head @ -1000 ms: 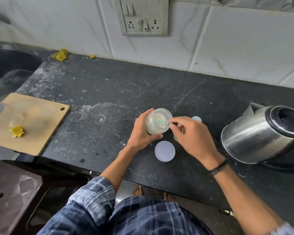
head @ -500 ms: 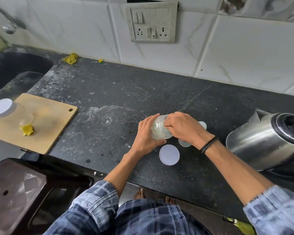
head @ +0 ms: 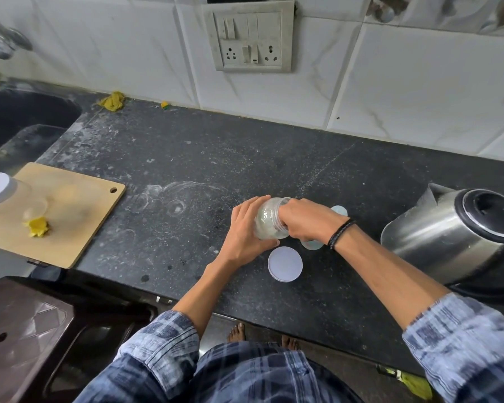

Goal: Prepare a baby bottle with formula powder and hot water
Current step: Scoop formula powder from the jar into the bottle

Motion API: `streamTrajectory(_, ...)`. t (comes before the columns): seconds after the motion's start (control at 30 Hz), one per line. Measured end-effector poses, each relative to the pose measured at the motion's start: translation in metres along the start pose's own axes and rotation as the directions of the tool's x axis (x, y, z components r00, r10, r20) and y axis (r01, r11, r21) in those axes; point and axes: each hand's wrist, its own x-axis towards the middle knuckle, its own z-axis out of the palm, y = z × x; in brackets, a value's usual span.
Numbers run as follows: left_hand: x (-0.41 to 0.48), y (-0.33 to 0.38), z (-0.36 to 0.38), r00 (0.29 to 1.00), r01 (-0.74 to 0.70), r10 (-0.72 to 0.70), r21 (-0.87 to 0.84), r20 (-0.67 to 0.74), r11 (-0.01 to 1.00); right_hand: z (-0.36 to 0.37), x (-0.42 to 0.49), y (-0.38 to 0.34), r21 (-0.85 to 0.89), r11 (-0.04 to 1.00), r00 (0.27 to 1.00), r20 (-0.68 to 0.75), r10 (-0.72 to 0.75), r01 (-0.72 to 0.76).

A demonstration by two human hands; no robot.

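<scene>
Two hands at powder jar (head: 266, 221): gripped by left hand (head: 245, 232), mouth covered by right hand (head: 306, 222), its hold hidden. Lid (head: 285, 264) near counter (head: 274, 299) edge, kettle (head: 448, 237) crowding right. Jar tilted since earlier.

head view, looking down, near countertop (head: 186, 170)

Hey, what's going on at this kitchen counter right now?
A person's left hand grips a clear jar, tilted over the dark counter, while the right hand is curled at its open mouth; whatever it holds is hidden. A white lid lies on the counter nearer the person. A steel kettle stands untouched to the right.
</scene>
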Motion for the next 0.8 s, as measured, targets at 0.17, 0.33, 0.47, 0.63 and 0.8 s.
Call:
streamTrajectory(0.17,0.0,-0.001,0.001,1.0,-0.02,0.02,0.005,0.007,1.0,0.0,0.001,0.0,0.019,0.999,0.998,0.041,0.045,-0.046)
streamTrajectory(0.33,0.0,-0.001,0.003,0.999,-0.04,0.04,0.007,0.021,0.999,0.003,0.007,0.002,0.004,0.996,0.989,0.116,0.091,-0.093)
streamTrajectory(0.47,0.002,-0.001,0.003,0.999,-0.038,0.038,0.008,0.026,0.999,0.003,0.016,0.002,-0.012,0.987,0.974,0.163,0.158,-0.158)
streamTrajectory(0.63,0.005,-0.002,0.003,0.999,-0.018,0.018,0.003,0.029,1.0,0.002,0.019,0.006,0.032,0.99,0.98,0.153,0.13,-0.136)
streamTrajectory(0.8,0.004,-0.004,0.004,1.0,0.026,-0.026,-0.01,0.014,1.0,0.007,0.01,0.022,0.156,0.986,0.992,-0.122,-0.042,0.061)
